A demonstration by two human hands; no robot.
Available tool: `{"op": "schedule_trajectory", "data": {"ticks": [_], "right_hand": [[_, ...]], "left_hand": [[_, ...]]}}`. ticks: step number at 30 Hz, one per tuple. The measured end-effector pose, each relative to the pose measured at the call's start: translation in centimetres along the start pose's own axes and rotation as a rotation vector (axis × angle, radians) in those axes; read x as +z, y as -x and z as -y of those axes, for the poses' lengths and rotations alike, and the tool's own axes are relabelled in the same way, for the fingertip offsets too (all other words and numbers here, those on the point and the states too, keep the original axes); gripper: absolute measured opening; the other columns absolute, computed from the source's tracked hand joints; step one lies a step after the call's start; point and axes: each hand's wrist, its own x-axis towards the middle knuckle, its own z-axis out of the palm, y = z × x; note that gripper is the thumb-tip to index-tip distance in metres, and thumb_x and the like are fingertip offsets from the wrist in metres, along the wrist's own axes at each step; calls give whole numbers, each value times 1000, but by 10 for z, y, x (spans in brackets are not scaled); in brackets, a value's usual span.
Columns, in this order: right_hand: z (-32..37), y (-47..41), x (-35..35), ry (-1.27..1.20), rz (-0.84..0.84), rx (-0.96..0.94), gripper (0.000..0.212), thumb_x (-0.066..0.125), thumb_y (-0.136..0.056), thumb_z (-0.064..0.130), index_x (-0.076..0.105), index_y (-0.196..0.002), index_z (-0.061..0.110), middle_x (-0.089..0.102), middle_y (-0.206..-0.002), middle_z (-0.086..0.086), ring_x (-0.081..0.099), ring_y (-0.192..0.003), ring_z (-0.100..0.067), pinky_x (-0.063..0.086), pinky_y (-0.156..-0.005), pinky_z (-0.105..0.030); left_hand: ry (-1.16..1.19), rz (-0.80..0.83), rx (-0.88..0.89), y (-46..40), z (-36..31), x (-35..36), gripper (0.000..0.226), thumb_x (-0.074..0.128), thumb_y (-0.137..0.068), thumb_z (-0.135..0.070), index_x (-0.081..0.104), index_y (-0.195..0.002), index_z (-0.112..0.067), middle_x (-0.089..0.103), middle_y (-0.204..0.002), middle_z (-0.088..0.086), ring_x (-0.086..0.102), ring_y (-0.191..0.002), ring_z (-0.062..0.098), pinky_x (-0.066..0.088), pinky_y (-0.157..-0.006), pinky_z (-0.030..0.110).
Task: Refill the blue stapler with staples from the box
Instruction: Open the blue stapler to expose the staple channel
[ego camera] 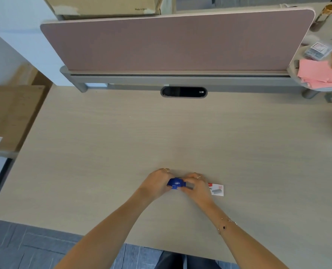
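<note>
We see the blue stapler [175, 183] held low over the near middle of the counter [122, 142], our left hand [157, 182] curled around its left end. Our right hand [195, 186] pinches a grey strip of staples [189, 185] at its right end. The staple box [217, 189] lies just right of that hand.

Bare forearms, gold rings on both hands [157, 183], fine chain bracelet [225, 225] on right wrist.

Pale wood-grain desk [122, 133], white-and-red staple box [217, 189] lying flat near its front edge, black oval cable port [183, 92] at the back
</note>
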Motion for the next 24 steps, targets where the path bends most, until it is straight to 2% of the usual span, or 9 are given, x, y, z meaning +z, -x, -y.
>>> {"op": "schedule_trajectory", "data": {"ticks": [2,5,7,13,16,19,24], "right_hand": [[-1,0,3,8,-14,-13,25,80,-66,10,74,-87,20,62,-86,3,54,-80,-7,37,-75,-8],[-2,0,7,24,-23,-17,27,84,-62,12,74,-85,23,65,-87,1,59,-82,-23,47,-75,-32],[0,0,7,22,-39,-22,22,84,-62,14,74,-80,23,64,-83,4,59,-80,-25,48,-72,-37],[1,1,6,203,-40,-127,16,78,-69,13,72,-83,19,68,-86,-2,58,-79,-29,38,-73,-30],[7,4,2,294,-51,-186,17,78,-70,10,72,-84,16,69,-83,-5,60,-72,-29,42,-68,-29],[14,5,0,442,-57,-250,20,84,-61,11,72,-77,15,71,-74,-3,63,-61,-25,51,-60,-29],[17,5,2,620,-17,-253,20,86,-58,20,71,-72,18,69,-69,0,63,-56,-20,52,-58,-23]], "left_hand": [[10,0,2,1,0,-1,8,59,-82,-11,66,-85,-10,63,-88,12,57,-80,27,45,-65,35],[10,2,1,2,-1,-1,6,60,-82,-12,66,-84,-11,63,-87,11,57,-79,27,44,-63,33],[8,1,-1,2,-1,-2,7,60,-81,-12,67,-83,-11,64,-86,11,58,-79,27,49,-64,36],[-1,-3,40,8,3,-9,20,59,-81,-15,66,-99,-13,64,-97,9,59,-85,27,53,-73,40],[14,18,68,13,8,-18,26,59,-79,-13,64,-104,-14,61,-102,8,59,-86,27,52,-74,40],[39,37,98,19,18,-27,30,58,-79,-13,61,-108,-18,60,-105,6,59,-86,24,53,-75,40],[50,20,85,31,34,-40,28,60,-82,-18,59,-109,-19,58,-106,3,59,-82,21,52,-75,34]]}}
